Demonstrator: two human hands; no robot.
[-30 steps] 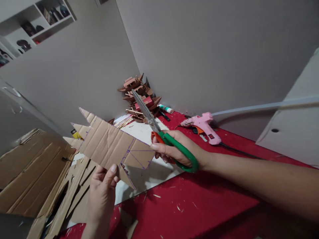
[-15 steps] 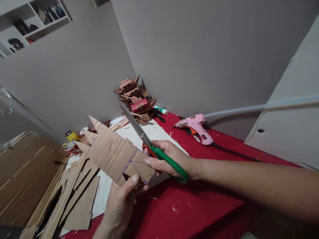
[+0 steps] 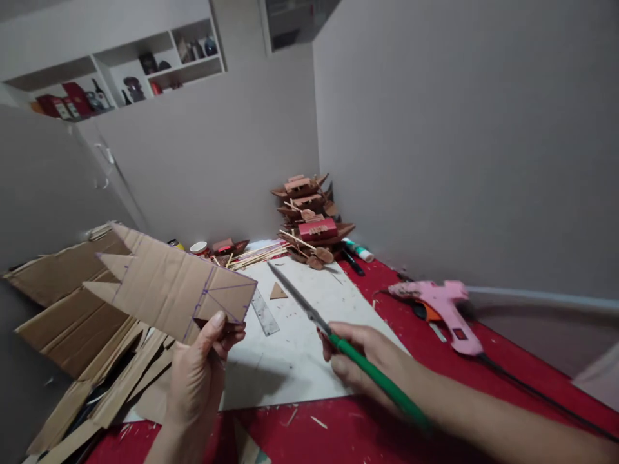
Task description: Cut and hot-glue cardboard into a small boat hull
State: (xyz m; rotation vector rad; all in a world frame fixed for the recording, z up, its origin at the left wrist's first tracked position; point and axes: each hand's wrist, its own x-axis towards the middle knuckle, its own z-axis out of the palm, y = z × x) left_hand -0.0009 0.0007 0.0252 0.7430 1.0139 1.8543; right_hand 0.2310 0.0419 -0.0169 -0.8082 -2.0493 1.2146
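Because the cardboard (image 3: pixel 164 283) looks light and stiff yet creasable, its broad middle seems safer to hold than its spikes (image 3: pixel 113 264); it juts leftward from the nearly closed, pinching left hand (image 3: pixel 199 364), while the right hand (image 3: pixel 374 354) curls around the scissors (image 3: pixel 351 354).

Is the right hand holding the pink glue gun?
No, the right hand holds green-handled scissors, and the pink glue gun lies on the red tabletop.

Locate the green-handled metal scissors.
In the head view, the scissors are mostly right of centre in the right hand, between the brown pronged cardboard piece and the pink glue gun.
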